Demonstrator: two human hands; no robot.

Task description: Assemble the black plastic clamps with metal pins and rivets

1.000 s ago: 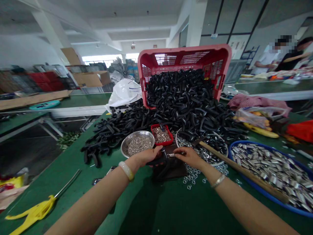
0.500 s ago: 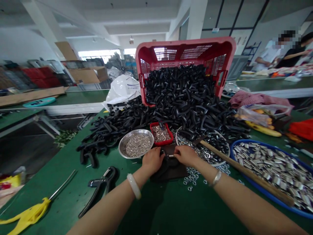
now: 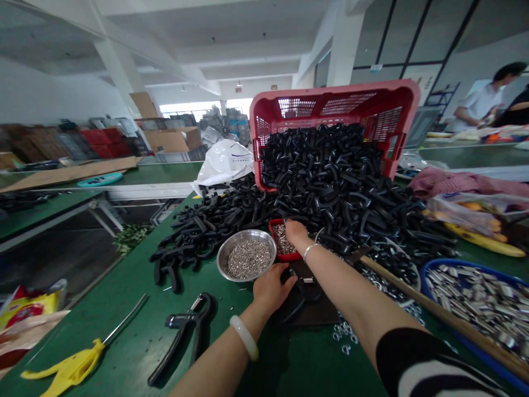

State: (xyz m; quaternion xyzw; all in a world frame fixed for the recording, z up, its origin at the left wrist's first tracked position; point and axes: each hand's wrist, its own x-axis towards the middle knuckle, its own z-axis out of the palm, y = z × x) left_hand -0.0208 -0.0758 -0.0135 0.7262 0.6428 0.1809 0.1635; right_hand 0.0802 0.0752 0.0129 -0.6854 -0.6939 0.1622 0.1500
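Note:
My left hand (image 3: pixel 270 289) is closed at the end of a black hand grip (image 3: pixel 295 303), which lies on a dark flat block (image 3: pixel 324 317). A small coil spring (image 3: pixel 306 280) shows on the grip, just right of my thumb. My right hand (image 3: pixel 296 234) is over the small red tray (image 3: pixel 289 257) of metal pins, its fingers bunched together; what they hold, if anything, is hidden. Left of the tray stands a steel bowl (image 3: pixel 221 263) full of small metal parts. Another hand grip (image 3: pixel 182 344) with a spring lies on the green table at the left.
A pink-red crate (image 3: pixel 334 91) tipped on its side spills black handles (image 3: pixel 322 171) across the table. At right are a wooden-handled hammer (image 3: pixel 433 306), a blue basin (image 3: pixel 458 264) of metal sleeves and loose nuts (image 3: pixel 346 336). A yellow air gun (image 3: pixel 76 364) lies at front left.
My right hand has left the spring on the hand grip and moved up to the red tray. My left hand stays at the grip. The view has shifted.

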